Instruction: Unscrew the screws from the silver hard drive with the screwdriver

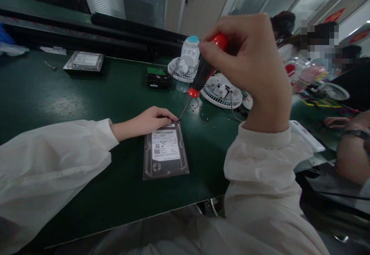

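Observation:
A hard drive [166, 145] with a white printed label lies flat on the green table in front of me. My left hand [152, 120] is closed over its far edge, the fingertips at the far right corner. Raised above and to the right, my right hand [245, 51] grips a red and black screwdriver [199, 72], with fingers wrapped round the handle's top. The slanting shaft comes down to that same corner of the drive, beside my left fingertips. Whether the tip sits in a screw is too small to tell. Several small screws [202, 114] are scattered beyond the drive.
Another hard drive [83, 61] lies at the back left. Farther back in the middle are a dark stack with a green circuit board [157, 78] and white fans [221, 93]. At right are a white object [308, 135] and another person's arm [352, 147]. The table edge [138, 220] is near me.

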A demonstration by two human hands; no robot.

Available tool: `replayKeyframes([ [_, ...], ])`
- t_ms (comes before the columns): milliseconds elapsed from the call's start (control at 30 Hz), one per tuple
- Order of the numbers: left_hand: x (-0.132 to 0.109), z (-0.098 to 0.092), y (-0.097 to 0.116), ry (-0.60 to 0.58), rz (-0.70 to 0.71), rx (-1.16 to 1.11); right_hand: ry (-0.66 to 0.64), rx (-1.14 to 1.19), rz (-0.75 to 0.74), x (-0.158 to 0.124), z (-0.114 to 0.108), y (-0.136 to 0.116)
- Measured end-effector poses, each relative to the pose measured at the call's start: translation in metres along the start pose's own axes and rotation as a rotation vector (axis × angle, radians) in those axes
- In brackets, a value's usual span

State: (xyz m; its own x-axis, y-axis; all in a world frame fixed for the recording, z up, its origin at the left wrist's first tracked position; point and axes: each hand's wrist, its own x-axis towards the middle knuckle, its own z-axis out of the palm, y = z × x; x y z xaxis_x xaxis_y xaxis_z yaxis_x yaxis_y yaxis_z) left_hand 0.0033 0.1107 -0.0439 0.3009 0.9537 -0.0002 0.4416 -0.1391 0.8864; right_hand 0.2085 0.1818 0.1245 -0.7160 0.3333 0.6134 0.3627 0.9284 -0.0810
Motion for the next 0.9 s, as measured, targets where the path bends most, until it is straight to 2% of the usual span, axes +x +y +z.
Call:
replayKeyframes([
  [100,-0.0002,-0.0002,-0.0008,0.001,0.01,0.0,-0.061,0.031,-0.012,-0.0009,-0.0018,-0.0043],
  [267,0.0005,-0.0005,-0.0023,0.004,0.038,0.007,-0.042,-0.161,0.008,-0.0022,-0.0013,-0.0076],
  [467,0.0006,-0.0008,-0.0017,-0.005,0.03,0.0,-0.109,-0.102,-0.01,-0.0026,-0.0008,-0.0078],
  [633,0.0,-0.0004,-0.0002,-0.002,0.031,-0.005,-0.063,-0.207,0.021,-0.003,-0.0003,-0.0088],
  [767,-0.0005,-0.0001,0.0002,0.0,0.037,-0.012,-0.114,-0.109,0.014,-0.0043,-0.0037,-0.0075],
  [900,-0.0007,0.0002,0.0015,0.001,0.032,-0.023,-0.105,-0.201,0.065,-0.0047,-0.0046,-0.0031],
])
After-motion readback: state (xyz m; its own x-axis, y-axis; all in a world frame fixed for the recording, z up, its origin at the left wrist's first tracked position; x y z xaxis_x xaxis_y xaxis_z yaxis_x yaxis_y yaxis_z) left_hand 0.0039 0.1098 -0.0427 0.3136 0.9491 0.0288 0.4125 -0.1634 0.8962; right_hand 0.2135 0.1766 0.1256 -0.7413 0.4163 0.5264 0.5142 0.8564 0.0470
